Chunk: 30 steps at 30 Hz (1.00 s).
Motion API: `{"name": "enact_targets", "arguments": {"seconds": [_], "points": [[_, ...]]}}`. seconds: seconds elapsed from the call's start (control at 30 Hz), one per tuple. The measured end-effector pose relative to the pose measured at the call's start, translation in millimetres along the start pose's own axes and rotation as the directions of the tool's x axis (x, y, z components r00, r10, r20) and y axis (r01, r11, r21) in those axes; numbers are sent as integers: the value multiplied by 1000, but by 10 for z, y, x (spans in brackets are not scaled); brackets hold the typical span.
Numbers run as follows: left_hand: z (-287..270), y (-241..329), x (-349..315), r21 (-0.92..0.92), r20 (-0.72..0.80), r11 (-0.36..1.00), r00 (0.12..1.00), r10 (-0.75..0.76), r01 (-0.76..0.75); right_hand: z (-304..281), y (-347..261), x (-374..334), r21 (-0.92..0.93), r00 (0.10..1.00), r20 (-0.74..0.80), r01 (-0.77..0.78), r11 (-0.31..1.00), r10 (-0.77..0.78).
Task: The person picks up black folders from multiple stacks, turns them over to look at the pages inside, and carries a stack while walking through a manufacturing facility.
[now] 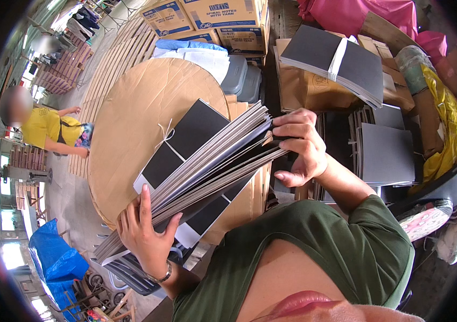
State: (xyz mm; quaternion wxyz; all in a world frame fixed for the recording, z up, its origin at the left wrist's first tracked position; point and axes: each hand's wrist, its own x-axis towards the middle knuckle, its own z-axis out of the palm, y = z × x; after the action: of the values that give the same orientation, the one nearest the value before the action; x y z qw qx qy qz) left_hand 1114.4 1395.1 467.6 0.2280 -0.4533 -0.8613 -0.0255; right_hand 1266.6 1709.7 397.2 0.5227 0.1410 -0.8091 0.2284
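A thick stack of black and grey cardboard sheets [207, 166] stands on edge between my hands, its edges slanting up to the right and partly fanned apart. My left hand [145, 232] grips its lower left end, thumb on the near side and fingers on the far side. At the upper right end, my right hand [302, 140] has its fingers over the sheets' edges, with the thumb lower and apart. Under the stack lies a black board bundle [199, 131] tied with white string, resting on a round cardboard-topped table [132, 123].
To the right, another strapped black board bundle [346, 61] lies on cardboard boxes, with more black boards [387, 153] below it. Brown cartons [223, 13] and grey plastic bins [242, 80] stand beyond the table. A person in a yellow shirt [46, 126] is at the left.
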Motion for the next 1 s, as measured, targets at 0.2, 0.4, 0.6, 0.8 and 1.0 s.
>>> {"name": "enact_targets", "arguments": {"seconds": [0.2, 0.4, 0.6, 0.8, 1.0], "points": [[3, 1, 5, 1, 3, 1000, 1000, -2, 2, -10, 0, 23, -19, 1000, 1, 4, 1000, -4], [9, -12, 12, -9, -1, 1000, 1000, -1, 1, -36, -12, 75, -48, 1000, 18, 7, 999, -6], [14, -10, 22, -16, 0, 1000, 1000, -6, 6, -18, -1, 80, -16, 1000, 15, -9, 1000, 10], [21, -17, 15, -12, -8, 1000, 1000, -8, 8, -26, -1, 90, -43, 1000, 19, 6, 999, -6], [5, -19, 14, -10, -2, 1000, 1000, -3, 3, -13, 6, 73, 100, 999, -25, -34, 994, 37]]}}
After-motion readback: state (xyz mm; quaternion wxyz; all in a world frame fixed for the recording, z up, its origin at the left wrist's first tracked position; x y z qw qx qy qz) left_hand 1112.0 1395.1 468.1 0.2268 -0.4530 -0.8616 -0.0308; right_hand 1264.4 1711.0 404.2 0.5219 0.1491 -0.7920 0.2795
